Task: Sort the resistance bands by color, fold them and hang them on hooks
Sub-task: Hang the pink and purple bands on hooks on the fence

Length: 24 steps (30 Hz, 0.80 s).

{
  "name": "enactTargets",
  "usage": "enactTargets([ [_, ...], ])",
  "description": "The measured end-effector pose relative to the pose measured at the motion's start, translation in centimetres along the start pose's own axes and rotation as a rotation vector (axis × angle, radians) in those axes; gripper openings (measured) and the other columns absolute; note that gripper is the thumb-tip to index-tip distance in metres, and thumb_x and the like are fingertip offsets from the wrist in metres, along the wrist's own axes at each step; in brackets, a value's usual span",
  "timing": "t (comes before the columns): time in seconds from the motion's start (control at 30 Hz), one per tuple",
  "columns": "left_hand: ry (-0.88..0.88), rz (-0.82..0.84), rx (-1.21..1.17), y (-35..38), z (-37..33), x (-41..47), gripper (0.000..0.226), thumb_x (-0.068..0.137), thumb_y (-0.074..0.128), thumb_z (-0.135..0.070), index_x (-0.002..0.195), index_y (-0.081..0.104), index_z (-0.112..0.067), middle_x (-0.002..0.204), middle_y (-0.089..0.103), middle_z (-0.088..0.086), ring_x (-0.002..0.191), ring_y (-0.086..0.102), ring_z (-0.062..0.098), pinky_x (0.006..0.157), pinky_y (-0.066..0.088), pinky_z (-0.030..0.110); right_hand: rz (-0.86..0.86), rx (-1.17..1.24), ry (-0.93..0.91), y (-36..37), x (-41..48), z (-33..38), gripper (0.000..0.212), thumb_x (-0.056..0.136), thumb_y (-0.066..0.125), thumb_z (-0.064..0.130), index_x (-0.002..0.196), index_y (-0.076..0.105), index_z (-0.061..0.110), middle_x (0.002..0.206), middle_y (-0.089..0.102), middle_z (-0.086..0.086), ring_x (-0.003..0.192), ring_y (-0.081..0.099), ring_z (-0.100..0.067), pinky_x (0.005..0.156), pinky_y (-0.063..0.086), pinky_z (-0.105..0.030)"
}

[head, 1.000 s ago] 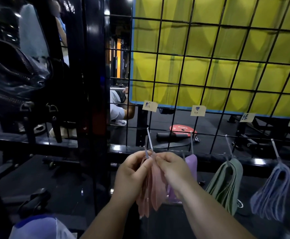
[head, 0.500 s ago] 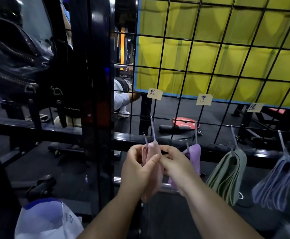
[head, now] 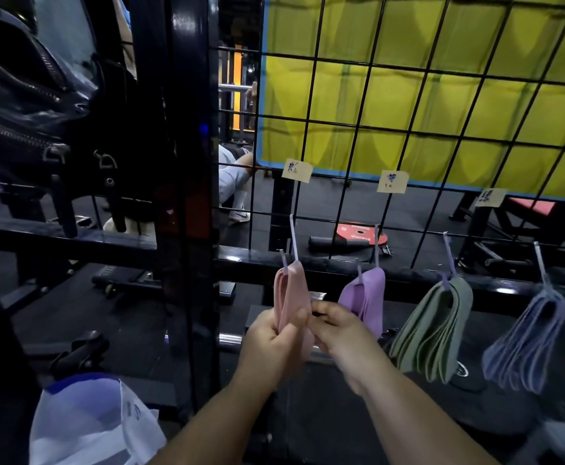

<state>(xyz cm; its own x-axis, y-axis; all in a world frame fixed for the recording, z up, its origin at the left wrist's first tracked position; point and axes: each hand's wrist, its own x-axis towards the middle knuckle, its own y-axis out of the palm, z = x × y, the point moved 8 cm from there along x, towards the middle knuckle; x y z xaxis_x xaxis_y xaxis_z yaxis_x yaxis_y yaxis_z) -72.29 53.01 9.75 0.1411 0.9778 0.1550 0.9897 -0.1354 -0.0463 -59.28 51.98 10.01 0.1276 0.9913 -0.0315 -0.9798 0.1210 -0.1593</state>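
Head view: pink bands [head: 291,293] hang folded on the leftmost hook [head: 293,236] of a wire grid [head: 368,122], with open gaps between them, the purple bands [head: 368,293], green bands [head: 435,327] and blue-grey bands [head: 526,340]: four bundles, four hooks. Left hand [head: 274,344] and right hand [head: 341,333] both pinch the pink bands' lower half, lower than half a second ago.

Both forearms reach up from near edge, converging mid-scene. Left hand [head: 271,340] curled, thumb pinching pink bands [head: 291,290]. Right hand [head: 338,333] just beside, fingers curled, pinching same bands' right edge.
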Motion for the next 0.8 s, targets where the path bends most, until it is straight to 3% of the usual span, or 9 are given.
enactTargets([
  [0.1,-0.018,0.022,-0.039,0.2,0.9,-0.4,0.028,0.085,0.064,-0.054,0.099,0.068,-0.030,0.086,0.074,-0.007,0.082,0.070,0.008,0.072,0.056,0.027,-0.024,-0.017,-0.011,-0.2,-0.3,-0.5,0.017,0.093,0.064,0.024,0.109,0.069,0.025,0.098,0.073,0.001,0.096,0.069,-0.013,0.083,0.054,-0.026],
  [0.17,-0.027,0.026,-0.087,0.4,1.4,-0.6,0.041,0.078,0.066,-0.064,0.102,0.066,-0.031,0.088,0.074,-0.002,0.085,0.071,0.015,0.078,0.058,0.039,-0.040,-0.021,-0.005,-0.3,-0.5,-0.7,0.017,0.092,0.066,0.024,0.108,0.068,0.027,0.097,0.073,0.003,0.094,0.069,-0.010,0.081,0.054,-0.024],
  [0.27,-0.022,0.006,-0.134,0.5,2.2,-0.8,0.048,0.069,0.063,-0.070,0.104,0.063,-0.036,0.091,0.072,0.003,0.087,0.070,0.022,0.083,0.055,0.054,-0.051,-0.054,-0.004,-0.3,-0.7,-1.1,0.016,0.091,0.067,0.027,0.106,0.069,0.031,0.099,0.073,0.006,0.097,0.068,-0.008,0.091,0.055,-0.031],
  [0.4,0.004,0.012,-0.154,0.4,2.1,-0.9,0.055,0.070,0.059,-0.069,0.110,0.056,-0.032,0.095,0.073,0.002,0.086,0.072,0.024,0.079,0.057,0.053,-0.054,-0.011,0.001,0.0,-0.9,-1.4,0.012,0.094,0.063,0.025,0.102,0.070,0.028,0.100,0.074,0.008,0.098,0.069,-0.010,0.095,0.054,-0.039],
  [0.6,0.006,-0.011,-0.131,0.0,2.8,-1.0,0.057,0.069,0.057,-0.073,0.109,0.057,-0.033,0.097,0.073,0.000,0.087,0.072,0.019,0.082,0.057,0.051,-0.061,-0.052,-0.049,0.3,-1.3,-0.9,0.011,0.095,0.062,0.025,0.103,0.068,0.027,0.099,0.074,0.009,0.096,0.069,-0.007,0.093,0.054,-0.033],
  [0.73,-0.020,0.016,-0.152,0.2,3.3,-1.0,0.066,0.068,0.059,-0.076,0.116,0.060,-0.030,0.102,0.073,0.000,0.093,0.071,0.017,0.086,0.056,0.048,-0.042,-0.066,-0.081,0.4,-1.2,-0.2,0.026,0.096,0.060,0.018,0.117,0.068,0.029,0.099,0.075,0.006,0.097,0.070,-0.011,0.089,0.057,-0.038],
  [0.8,-0.029,0.029,-0.159,0.2,3.4,-1.1,0.066,0.071,0.060,-0.075,0.117,0.060,-0.027,0.102,0.073,0.002,0.094,0.071,0.019,0.087,0.056,0.049,-0.037,-0.084,-0.074,0.3,-1.0,-0.2,0.027,0.097,0.057,0.018,0.121,0.068,0.027,0.106,0.073,0.006,0.099,0.069,-0.009,0.087,0.057,-0.031],
])
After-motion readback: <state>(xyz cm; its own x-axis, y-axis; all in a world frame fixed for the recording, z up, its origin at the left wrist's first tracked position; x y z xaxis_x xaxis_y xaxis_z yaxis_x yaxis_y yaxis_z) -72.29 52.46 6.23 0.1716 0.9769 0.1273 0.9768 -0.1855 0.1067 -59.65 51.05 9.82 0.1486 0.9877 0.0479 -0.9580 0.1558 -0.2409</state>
